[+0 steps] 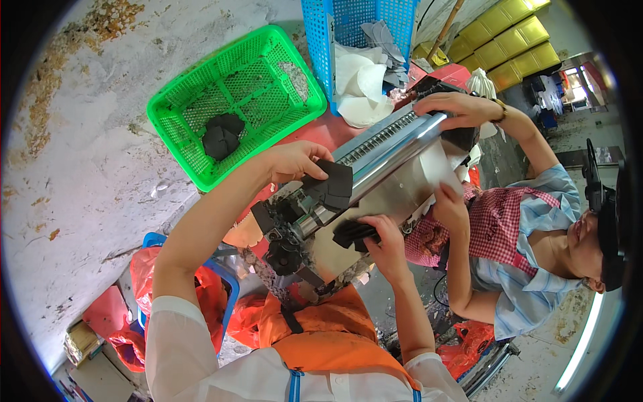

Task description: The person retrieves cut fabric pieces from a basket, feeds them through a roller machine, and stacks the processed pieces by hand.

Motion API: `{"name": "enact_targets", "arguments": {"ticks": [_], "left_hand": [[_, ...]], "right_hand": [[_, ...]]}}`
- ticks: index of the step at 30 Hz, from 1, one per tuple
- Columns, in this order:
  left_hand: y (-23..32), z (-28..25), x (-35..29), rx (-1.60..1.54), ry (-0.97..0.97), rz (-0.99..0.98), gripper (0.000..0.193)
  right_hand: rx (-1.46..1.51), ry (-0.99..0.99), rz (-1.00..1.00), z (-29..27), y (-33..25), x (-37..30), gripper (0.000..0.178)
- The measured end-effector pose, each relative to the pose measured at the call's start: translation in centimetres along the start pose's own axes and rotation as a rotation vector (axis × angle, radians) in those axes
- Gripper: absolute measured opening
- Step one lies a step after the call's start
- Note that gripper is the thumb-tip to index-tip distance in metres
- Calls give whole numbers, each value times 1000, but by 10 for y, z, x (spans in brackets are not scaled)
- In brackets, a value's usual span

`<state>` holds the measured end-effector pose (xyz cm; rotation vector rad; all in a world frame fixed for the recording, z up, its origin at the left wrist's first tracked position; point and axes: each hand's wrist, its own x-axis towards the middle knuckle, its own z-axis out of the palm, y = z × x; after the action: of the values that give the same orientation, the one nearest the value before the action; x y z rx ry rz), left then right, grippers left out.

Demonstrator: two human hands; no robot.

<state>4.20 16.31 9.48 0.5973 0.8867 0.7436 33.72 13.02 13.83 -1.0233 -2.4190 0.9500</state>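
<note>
My left hand (298,161) pinches a flat black piece (337,184) with cut edges between thumb and fingers. That piece lies over the near left end of a machine's shiny metal roller (395,159). Lower and to the right, my right hand (386,246) grips a small stack of black pieces (351,232) above the machine's pale front plate. Their material is not certain from here. At the machine's left end sits a dark knob (284,257) with metal fittings around it.
A green basket (207,65) holding a few black pieces (223,136) stands left of the machine. Behind it, a blue crate (319,40) contains white and grey pieces. On the right, a co-worker in a checked apron (499,231) has both hands at the machine's far end, beside a pale sheet.
</note>
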Motion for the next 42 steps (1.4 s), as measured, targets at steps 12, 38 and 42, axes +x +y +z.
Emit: {"name": "enact_targets", "arguments": {"ticks": [12,38,42], "left_hand": [[3,10,-10,-30,27,63,27],[-19,-55,-27,1101,1413,251,63],[-5,39,-5,732,59,316,45]], "right_hand": [[523,5,90,-19,-3,6,34],[-272,149,-77,-17,-13,-40,41],[76,227,-21,-14,-8,-29,40]]}}
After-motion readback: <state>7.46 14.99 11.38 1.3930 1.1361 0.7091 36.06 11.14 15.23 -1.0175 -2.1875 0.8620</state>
